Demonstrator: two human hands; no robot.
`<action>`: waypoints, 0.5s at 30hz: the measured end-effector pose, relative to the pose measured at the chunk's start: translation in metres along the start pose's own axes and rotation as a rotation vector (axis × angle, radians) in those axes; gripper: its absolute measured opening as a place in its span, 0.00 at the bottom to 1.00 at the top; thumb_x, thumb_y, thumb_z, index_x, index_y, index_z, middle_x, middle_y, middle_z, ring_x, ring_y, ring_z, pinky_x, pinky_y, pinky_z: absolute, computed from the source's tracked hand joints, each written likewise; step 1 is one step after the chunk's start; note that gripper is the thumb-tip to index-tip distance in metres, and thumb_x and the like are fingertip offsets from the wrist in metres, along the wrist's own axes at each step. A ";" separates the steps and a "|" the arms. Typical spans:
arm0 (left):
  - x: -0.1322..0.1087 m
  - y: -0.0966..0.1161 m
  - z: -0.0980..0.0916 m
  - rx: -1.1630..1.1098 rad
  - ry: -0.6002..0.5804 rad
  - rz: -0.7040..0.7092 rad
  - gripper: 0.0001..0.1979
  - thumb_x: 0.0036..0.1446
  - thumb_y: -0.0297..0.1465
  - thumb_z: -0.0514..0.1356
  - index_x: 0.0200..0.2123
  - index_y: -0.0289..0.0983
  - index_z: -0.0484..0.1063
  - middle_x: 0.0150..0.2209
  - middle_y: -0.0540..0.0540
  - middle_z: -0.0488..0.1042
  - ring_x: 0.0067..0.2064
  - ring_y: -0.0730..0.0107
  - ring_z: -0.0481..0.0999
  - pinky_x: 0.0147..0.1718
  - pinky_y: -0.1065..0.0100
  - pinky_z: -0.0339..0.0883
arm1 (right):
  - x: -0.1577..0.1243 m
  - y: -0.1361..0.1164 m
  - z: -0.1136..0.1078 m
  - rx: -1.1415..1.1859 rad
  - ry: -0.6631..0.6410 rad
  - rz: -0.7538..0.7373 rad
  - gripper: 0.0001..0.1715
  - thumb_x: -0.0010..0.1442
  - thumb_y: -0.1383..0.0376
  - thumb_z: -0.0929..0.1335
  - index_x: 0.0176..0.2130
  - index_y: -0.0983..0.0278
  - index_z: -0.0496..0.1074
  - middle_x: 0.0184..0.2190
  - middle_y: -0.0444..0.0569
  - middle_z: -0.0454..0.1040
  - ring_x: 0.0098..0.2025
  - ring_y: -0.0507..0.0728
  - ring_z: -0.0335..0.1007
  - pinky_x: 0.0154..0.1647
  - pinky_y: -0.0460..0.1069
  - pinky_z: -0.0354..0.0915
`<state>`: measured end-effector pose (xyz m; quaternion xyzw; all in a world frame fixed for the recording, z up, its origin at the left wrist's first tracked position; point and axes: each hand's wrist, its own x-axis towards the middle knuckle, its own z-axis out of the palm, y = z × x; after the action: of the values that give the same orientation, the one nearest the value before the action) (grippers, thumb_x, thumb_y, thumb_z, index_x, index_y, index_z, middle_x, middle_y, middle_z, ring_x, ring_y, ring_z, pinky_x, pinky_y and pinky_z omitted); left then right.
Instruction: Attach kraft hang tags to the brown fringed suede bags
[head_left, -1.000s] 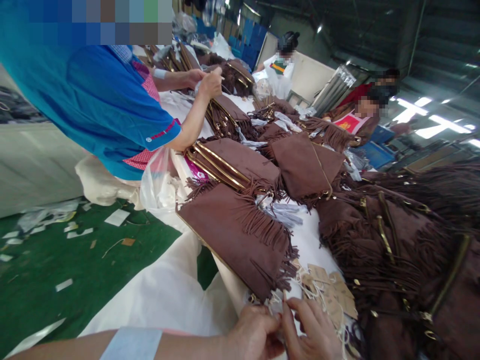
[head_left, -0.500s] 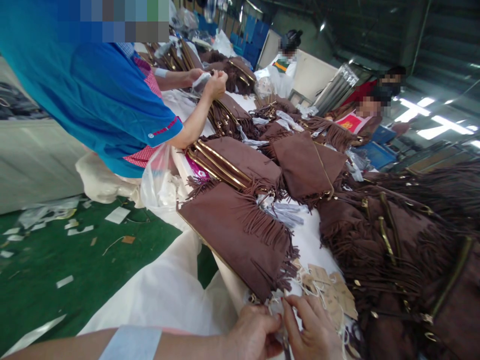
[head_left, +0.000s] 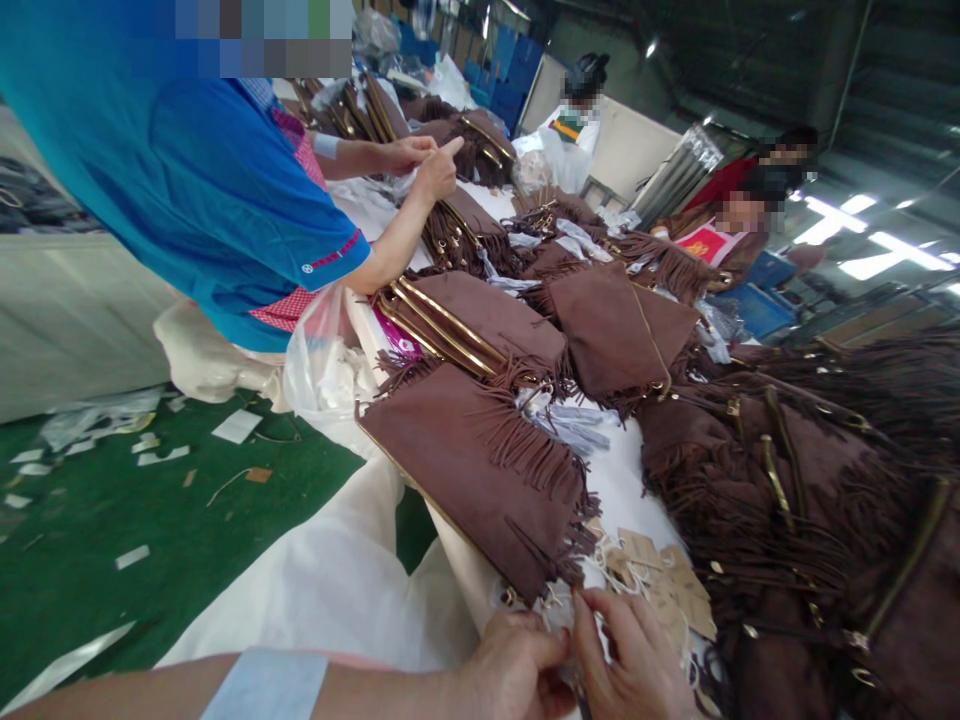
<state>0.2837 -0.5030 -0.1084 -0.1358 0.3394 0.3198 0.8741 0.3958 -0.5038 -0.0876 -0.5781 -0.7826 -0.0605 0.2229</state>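
A brown fringed handbag (head_left: 457,460) with a gold zip along its edge lies flat on the white-covered table in front of me. At its near corner, by a metal ring, my left hand (head_left: 514,660) is closed on a piece of clear plastic wrap (head_left: 556,612). Close beside it my right hand (head_left: 637,650) has its thumb and fingers pinched together at the same spot; what lies in that pinch is too small to make out. A thin dark strip runs down between the hands. Tan paper tags (head_left: 660,580) with white strings lie just beyond my right hand.
Piled brown fringed bags (head_left: 750,500) fill the right side. More bags (head_left: 480,320) with gold zips lie farther along the table. A co-worker in a blue shirt (head_left: 225,190) works at the left. Paper scraps (head_left: 237,426) litter the green floor. Other people stand farther back.
My right hand has shifted slightly right, while my left hand stays at the bag's corner. The co-worker's hands have moved a little, and the plastic between them shows less.
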 end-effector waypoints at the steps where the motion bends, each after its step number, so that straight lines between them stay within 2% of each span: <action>1: 0.000 0.000 0.000 -0.005 0.002 -0.005 0.16 0.24 0.23 0.67 0.23 0.33 0.68 0.21 0.50 0.70 0.27 0.70 0.69 0.27 0.69 0.57 | 0.000 0.001 -0.001 0.002 -0.004 -0.015 0.08 0.58 0.61 0.64 0.31 0.62 0.70 0.24 0.45 0.71 0.25 0.52 0.67 0.29 0.46 0.59; 6: -0.003 0.001 0.003 -0.025 0.006 -0.010 0.14 0.26 0.22 0.67 0.21 0.33 0.67 0.19 0.51 0.69 0.26 0.70 0.69 0.28 0.69 0.59 | 0.002 -0.003 -0.002 0.015 0.053 0.092 0.09 0.57 0.60 0.64 0.31 0.62 0.71 0.25 0.46 0.72 0.26 0.53 0.67 0.30 0.48 0.59; 11: -0.001 0.001 0.001 -0.022 0.005 -0.024 0.13 0.28 0.21 0.66 0.22 0.34 0.67 0.20 0.51 0.70 0.26 0.70 0.69 0.28 0.69 0.59 | 0.005 -0.005 -0.003 0.039 0.009 0.002 0.09 0.58 0.61 0.64 0.31 0.62 0.70 0.23 0.45 0.71 0.25 0.52 0.67 0.28 0.46 0.60; 15: -0.001 0.002 0.001 -0.007 0.020 -0.031 0.12 0.29 0.21 0.65 0.22 0.34 0.67 0.19 0.51 0.69 0.25 0.71 0.69 0.26 0.70 0.58 | 0.006 -0.006 -0.002 0.036 0.049 0.070 0.10 0.59 0.61 0.63 0.31 0.63 0.70 0.23 0.45 0.70 0.25 0.52 0.67 0.28 0.47 0.60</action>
<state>0.2820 -0.5019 -0.1069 -0.1472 0.3447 0.3061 0.8751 0.3896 -0.5015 -0.0820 -0.5995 -0.7571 -0.0528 0.2544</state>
